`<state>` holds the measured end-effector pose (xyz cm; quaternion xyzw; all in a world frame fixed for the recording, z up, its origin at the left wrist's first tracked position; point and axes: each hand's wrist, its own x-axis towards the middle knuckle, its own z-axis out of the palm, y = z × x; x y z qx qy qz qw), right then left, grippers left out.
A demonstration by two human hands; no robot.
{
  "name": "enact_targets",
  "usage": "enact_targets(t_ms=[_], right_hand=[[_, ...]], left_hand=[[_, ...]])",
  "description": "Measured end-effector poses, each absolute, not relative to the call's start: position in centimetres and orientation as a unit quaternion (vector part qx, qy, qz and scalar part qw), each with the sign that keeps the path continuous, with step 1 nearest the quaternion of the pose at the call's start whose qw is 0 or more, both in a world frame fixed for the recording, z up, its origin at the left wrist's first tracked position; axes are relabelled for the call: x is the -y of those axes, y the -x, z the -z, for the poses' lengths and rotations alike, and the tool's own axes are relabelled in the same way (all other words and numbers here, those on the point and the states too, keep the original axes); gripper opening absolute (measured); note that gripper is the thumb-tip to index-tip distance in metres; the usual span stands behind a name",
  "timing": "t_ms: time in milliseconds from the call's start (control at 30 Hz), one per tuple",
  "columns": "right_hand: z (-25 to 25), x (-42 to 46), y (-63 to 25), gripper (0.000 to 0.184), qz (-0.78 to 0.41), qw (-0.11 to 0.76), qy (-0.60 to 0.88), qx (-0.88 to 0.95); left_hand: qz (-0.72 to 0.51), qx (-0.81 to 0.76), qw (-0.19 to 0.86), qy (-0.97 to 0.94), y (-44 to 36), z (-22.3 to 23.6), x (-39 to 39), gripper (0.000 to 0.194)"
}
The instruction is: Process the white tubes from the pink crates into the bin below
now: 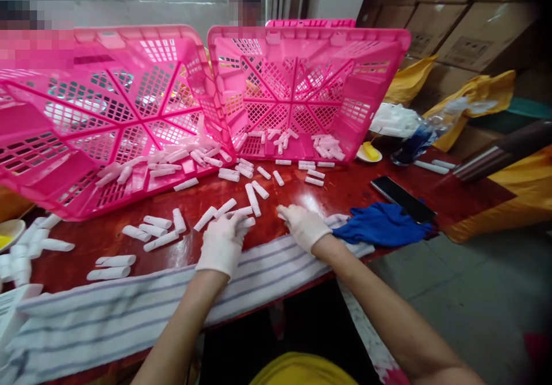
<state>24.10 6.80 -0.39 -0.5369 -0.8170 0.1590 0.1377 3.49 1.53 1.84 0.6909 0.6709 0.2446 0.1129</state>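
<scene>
My left hand (221, 244), in a white fingertip-less glove, reaches over the near edge of the table. Its fingers are curled round a short white tube (247, 223), whose end shows beside the thumb. More white tubes (206, 218) lie just beyond the knuckles. To the right, my right hand (304, 227) wears a matching glove, with thumb and fingers pinched together. Whatever lies between those fingertips is too small to make out. A striped white cloth (164, 304) runs beneath both wrists, along the table edge.
Two pink plastic baskets (294, 102) lie tipped on their sides on the red table (345, 192), with white tubes inside. A blue cloth (383, 224) and a phone (403, 199) lie at right. Cardboard boxes (470, 34) are stacked behind. People are visible across the table.
</scene>
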Motion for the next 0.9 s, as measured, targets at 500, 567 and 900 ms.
enact_targets(t_ms=[500,567,900], right_hand=[[-3.7,-4.2,-23.5,0.037,-0.513,0.615,0.374,0.468],[-3.7,-4.3,-23.1,0.035,-0.507,0.629,0.373,0.456],[-5.0,-2.8,-22.8,0.037,-0.563,0.618,0.358,0.415]], left_hand=[[-0.4,-0.581,0.471,-0.53,-8.0,-0.1,2.2,0.032],[-0.415,-0.577,0.484,-0.51,-8.4,-0.4,2.2,0.034],[-0.363,-0.515,0.632,-0.45,-8.8,-3.9,2.2,0.042]])
